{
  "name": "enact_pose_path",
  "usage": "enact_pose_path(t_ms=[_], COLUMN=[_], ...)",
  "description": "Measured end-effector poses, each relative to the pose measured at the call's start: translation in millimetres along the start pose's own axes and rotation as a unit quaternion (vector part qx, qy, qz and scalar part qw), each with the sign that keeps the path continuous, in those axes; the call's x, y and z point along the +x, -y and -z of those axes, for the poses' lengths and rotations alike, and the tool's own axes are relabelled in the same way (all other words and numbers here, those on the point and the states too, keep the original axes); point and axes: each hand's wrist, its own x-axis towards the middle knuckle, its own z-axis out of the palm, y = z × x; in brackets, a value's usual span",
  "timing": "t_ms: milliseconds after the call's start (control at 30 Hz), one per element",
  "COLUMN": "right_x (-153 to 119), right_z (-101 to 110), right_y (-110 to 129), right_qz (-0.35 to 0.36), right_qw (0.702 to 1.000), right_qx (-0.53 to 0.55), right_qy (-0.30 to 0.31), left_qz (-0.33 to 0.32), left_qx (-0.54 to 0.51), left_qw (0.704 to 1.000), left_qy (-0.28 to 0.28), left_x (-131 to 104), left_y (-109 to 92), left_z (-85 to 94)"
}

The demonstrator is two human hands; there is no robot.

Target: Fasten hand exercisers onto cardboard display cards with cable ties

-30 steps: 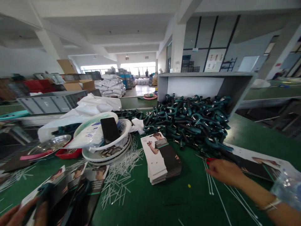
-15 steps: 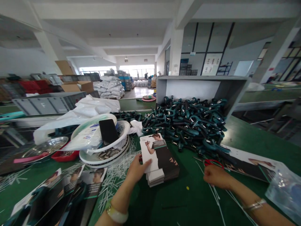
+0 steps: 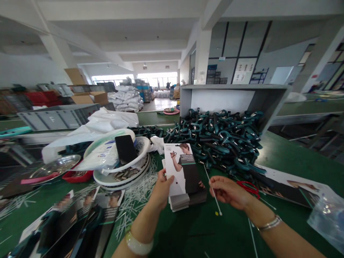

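Note:
My left hand [image 3: 162, 190] grips the left edge of a printed cardboard card [image 3: 176, 179], thumb on top. The card lies over a stack of like cards [image 3: 197, 197] and is raised slightly at its left side. Just right of the stack, my right hand [image 3: 228, 191] pinches a thin white cable tie [image 3: 217, 205], which slants with its small head end toward me. Red-handled scissors [image 3: 248, 188] lie behind my right wrist. Beyond the stack rises a heap of dark green and black hand tools [image 3: 215, 139], some spilling from a tipped grey crate [image 3: 274, 107].
White bowls [image 3: 123, 184] with a black phone [image 3: 125, 149] on top stand at left. Loose cable ties [image 3: 137, 197] surround them. Carded tools [image 3: 88, 222] lie front left. A metal dish [image 3: 55, 166], red tray [image 3: 77, 176] and clear plastic bag [image 3: 328, 218] flank the area.
My right hand has moved left from beside the scissors toward the stack, now with a cable tie in its fingers. My left hand has shifted the top card slightly up and right.

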Motion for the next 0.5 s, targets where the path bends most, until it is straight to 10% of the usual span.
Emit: enact_pose_path(t_ms=[500], right_x=[6], right_z=[-54], right_y=[17], right_qz=[-0.017], right_qw=[0.996], right_qx=[0.028], right_qy=[0.079], left_qz=[-0.111], left_qx=[0.04], left_qw=[0.993], left_qy=[0.015], left_x=[-17], left_y=[12], left_z=[-21.2])
